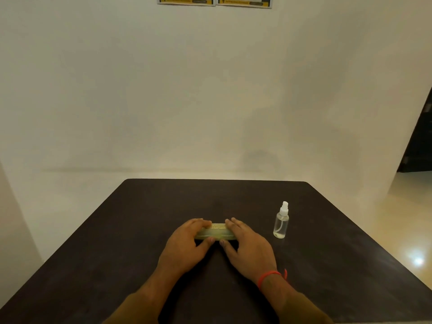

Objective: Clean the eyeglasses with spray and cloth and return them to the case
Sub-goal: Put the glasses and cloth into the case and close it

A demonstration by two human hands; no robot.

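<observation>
A pale wall (210, 90) fills the upper part of the view, with the lower edges of two printed posters (214, 1) showing at the very top. Below it a dark worktop (117, 242) spreads toward the camera. Two forearms in brownish sleeves (311, 309) reach onto it from the near edge. The left hand (184, 244) and the right hand (247, 246) both grip a closed, greenish-gold glasses case (215, 232) lying flat near the middle of the worktop, fingers curled over its far edge and thumbs pressed against its near side. The eyeglasses themselves are not visible. A clear spray bottle (281, 222) with a white nozzle stands upright to the right of the case, apart from the right hand. A red thread band (268, 277) circles the right wrist.
</observation>
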